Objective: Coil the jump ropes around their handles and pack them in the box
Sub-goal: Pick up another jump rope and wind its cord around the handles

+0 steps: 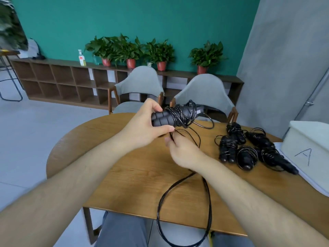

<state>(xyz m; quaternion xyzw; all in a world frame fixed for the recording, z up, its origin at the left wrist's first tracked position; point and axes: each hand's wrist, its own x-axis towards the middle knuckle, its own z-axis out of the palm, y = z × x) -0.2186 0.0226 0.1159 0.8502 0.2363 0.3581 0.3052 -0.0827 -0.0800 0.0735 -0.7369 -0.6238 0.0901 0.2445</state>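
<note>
My left hand (pixel 146 125) grips two black jump-rope handles (pixel 162 118) held side by side above the wooden table (pixel 135 175). Part of the black rope is wound around the handles in a bundle (pixel 183 114). Just below, my right hand (pixel 183 150) pinches the loose rope (pixel 178 202), which trails down in a long loop over the table's near edge toward my lap. Several coiled jump ropes (pixel 247 148) lie in a group on the table to the right. A white box (pixel 308 145) marked "A" stands at the far right edge.
Two grey chairs (pixel 204 93) stand at the far side of the table. A low wooden shelf (pixel 62 81) with potted plants (pixel 130 50) runs along the green wall. A grey wall (pixel 284 59) rises at the right.
</note>
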